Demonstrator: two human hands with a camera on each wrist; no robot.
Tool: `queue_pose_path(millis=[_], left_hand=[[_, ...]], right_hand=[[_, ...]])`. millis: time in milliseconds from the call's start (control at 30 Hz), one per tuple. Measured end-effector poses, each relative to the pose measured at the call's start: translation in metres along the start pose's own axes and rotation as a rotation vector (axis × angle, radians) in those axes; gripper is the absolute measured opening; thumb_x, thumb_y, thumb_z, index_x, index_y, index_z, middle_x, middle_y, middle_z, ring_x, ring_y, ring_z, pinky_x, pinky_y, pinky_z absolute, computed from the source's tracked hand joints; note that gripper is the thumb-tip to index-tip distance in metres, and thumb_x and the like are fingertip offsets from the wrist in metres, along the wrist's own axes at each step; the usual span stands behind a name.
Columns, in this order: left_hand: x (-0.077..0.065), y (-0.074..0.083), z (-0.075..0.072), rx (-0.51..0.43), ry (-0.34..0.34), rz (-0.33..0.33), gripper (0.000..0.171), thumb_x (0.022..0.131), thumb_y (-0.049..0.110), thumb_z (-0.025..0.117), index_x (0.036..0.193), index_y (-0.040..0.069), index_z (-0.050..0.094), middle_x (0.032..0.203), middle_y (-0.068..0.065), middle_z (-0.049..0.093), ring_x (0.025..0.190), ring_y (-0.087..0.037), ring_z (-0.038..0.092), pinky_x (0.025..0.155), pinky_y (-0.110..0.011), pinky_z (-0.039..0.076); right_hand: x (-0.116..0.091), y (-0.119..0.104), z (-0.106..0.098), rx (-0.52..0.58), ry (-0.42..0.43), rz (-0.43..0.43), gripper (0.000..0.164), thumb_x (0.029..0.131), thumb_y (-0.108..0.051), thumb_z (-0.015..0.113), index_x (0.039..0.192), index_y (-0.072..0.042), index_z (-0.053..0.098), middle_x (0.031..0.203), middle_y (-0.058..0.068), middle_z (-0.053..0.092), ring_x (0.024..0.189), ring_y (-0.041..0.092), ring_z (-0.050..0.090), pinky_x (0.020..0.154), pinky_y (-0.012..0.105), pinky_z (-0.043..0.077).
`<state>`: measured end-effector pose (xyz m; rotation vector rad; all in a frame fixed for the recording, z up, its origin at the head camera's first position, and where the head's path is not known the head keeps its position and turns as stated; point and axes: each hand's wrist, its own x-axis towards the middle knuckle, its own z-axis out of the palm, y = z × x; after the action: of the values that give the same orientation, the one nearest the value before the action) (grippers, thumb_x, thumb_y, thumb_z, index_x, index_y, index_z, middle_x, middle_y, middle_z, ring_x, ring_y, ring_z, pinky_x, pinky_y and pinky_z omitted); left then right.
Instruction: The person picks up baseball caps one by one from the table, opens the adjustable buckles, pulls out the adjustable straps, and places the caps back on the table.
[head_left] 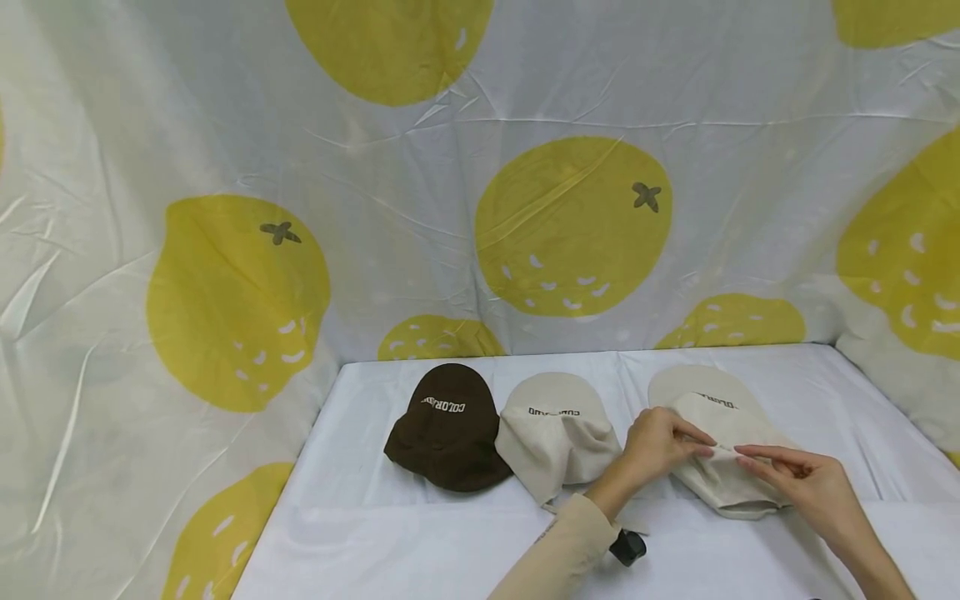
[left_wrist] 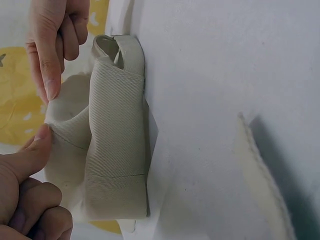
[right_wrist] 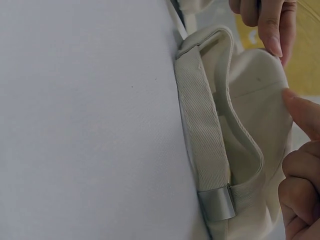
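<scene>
From my head view, the left hand (head_left: 657, 443) and right hand (head_left: 808, 482) pinch the beige cap (head_left: 738, 427) at the table's (head_left: 337, 467) right, fingers closed on its cloth. Only my right wrist view shows its metal buckle (right_wrist: 217, 204).

The pinched beige cap (left_wrist: 117, 140) is matt, ribbed cloth, its clasp (right_wrist: 216, 204) smooth metal. Behind this cap, the backdrop (head_left: 416, 208) is creased, faintly glossy fabric.

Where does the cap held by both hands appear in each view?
Head: cap, lower right.
Left wrist: cap, left of centre.
Right wrist: cap, right of centre.
Shared landmark: right hand, pinching the cap; lower right in head, upper left in left wrist, right edge in right wrist.
</scene>
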<state>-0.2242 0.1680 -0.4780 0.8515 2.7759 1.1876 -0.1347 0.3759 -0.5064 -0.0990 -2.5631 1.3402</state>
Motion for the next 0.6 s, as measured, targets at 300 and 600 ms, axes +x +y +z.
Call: queue_pose_path(millis=[300,600], left_hand=[[-0.0003,-0.0043,0.0027,-0.026,-0.002,-0.003,0.007,0.08,0.028,0.09,0.085,0.026,0.087,0.057,0.013,0.052,0.055,0.007,0.033,0.049,-0.011,0.032],[0.0,-0.0048,0.0046,-0.032,0.013,0.007,0.006,0.081,0.028,0.089,0.086,0.026,0.087,0.054,0.011,0.051,0.053,0.007,0.031,0.047,-0.012,0.03]], right_hand=[[0.0005,0.0021,0.0065,0.036,0.029,-0.013,0.022,0.095,-0.02,0.077,0.106,-0.001,0.08,0.063,-0.01,0.065,0.059,0.001,0.046,0.053,0.026,0.04],[0.0003,0.0011,0.0075,0.05,0.041,-0.027,0.019,0.095,-0.017,0.077,0.105,-0.001,0.08,0.056,-0.007,0.056,0.055,0.001,0.042,0.049,0.028,0.036]])
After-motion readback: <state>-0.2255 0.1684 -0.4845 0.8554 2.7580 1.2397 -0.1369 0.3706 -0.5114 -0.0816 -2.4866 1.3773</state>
